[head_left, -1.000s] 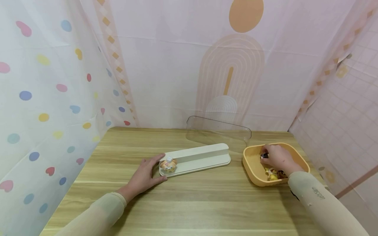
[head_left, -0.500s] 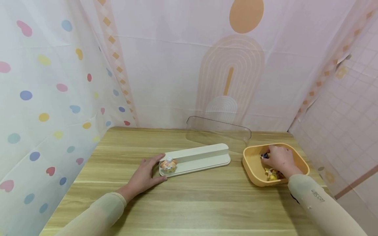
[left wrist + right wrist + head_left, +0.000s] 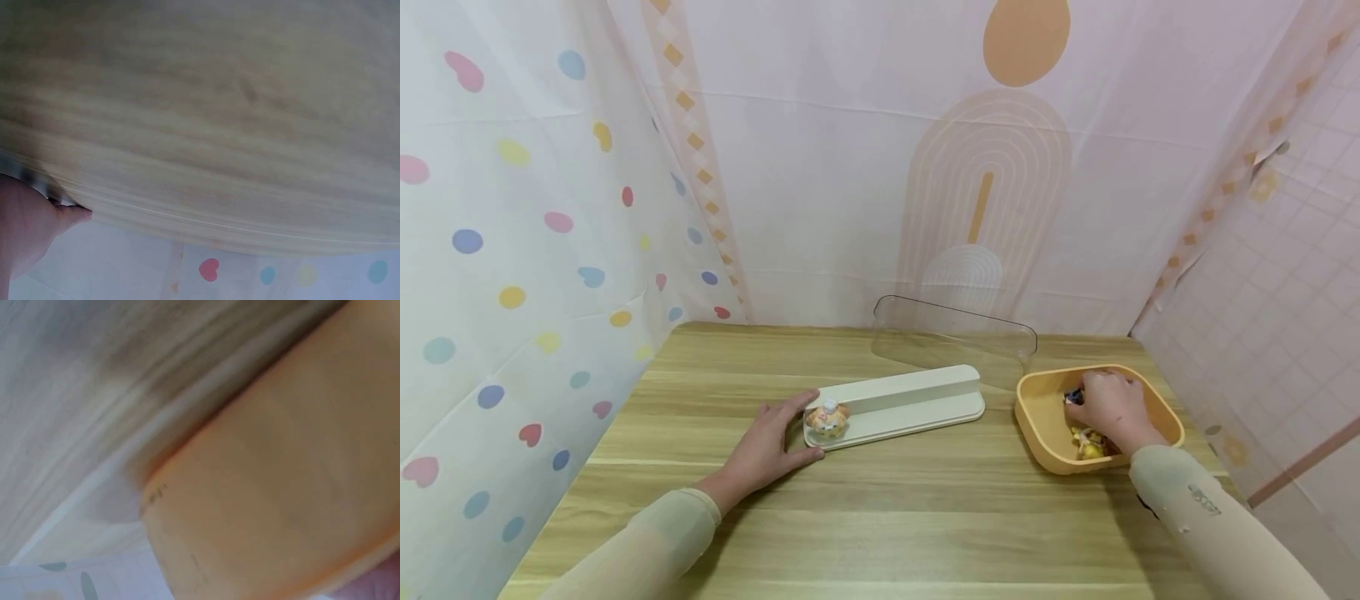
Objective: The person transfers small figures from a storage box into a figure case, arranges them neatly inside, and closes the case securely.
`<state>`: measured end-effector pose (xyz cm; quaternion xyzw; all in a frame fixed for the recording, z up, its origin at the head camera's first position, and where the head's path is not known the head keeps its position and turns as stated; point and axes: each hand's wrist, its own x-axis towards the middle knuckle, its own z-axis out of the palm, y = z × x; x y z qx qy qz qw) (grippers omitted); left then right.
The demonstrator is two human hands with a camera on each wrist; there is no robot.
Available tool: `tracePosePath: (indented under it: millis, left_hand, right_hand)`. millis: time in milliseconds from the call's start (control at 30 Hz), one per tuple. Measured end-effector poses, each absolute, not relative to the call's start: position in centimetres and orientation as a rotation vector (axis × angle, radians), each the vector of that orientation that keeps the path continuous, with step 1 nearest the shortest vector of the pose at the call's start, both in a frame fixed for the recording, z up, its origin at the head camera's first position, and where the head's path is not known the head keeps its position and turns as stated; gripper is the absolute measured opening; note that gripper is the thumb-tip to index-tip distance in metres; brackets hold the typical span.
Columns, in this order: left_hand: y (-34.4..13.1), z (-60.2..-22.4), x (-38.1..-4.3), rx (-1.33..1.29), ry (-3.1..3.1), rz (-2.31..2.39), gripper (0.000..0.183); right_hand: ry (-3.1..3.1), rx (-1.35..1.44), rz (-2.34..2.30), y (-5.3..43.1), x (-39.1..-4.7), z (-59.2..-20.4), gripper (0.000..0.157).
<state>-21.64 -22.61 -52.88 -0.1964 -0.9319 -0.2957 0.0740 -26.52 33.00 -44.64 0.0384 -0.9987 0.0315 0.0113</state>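
Observation:
At the left end of a long cream stepped display base (image 3: 917, 408), my left hand (image 3: 762, 454) holds it, with thumb at the front edge and fingers at the back edge. A small orange figurine with a white top (image 3: 828, 418) stands on the base beside those fingers. My right hand (image 3: 1116, 408) reaches into a yellow-orange bin (image 3: 1037, 433) and pinches a small dark-blue and white figurine (image 3: 1074, 397), partly hidden by the fingers. Nearer the bin's front lies a yellow figurine (image 3: 1088, 443), partly covered by the hand. The right wrist view shows mainly the bin's outer wall (image 3: 269, 475).
A clear plastic cover (image 3: 955, 329) stands behind the base, near the back of the wooden table (image 3: 880, 517). Patterned cloths (image 3: 820, 167) hang at the back and at both sides.
My right hand has shifted slightly within the bin, turning the dark figurine so more blue shows. My left hand, the base and the orange figurine have stayed put.

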Motion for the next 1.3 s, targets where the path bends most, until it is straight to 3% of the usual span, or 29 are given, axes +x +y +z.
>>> tracePosePath:
  millis: [267,533,1033,1300]
  left_hand:
    - [-22.6,-53.0,-21.7,-0.590,-2.797,-0.881,0.096]
    - [-22.8,-52.9,-21.7,-0.586,-2.799,-0.880,0.096]
    - [-22.6,-52.7,-21.5,-0.601,-2.786,-0.882,0.097]
    - [-22.5,-52.5,-21.3,-0.606,-2.777,-0.878,0.094]
  right_hand:
    - [-3.087,0.263,0.268,32.8,-26.1,-41.8,0.049]
    - [-2.883,0.518,0.409,28.6,-26.2,-39.1,0.040]
    - [-2.679,1.083,0.307,12.9,-26.5,-41.4,0.036]
    - [-2.708,1.191,0.337,7.9,-26.3,-43.7,0.032]
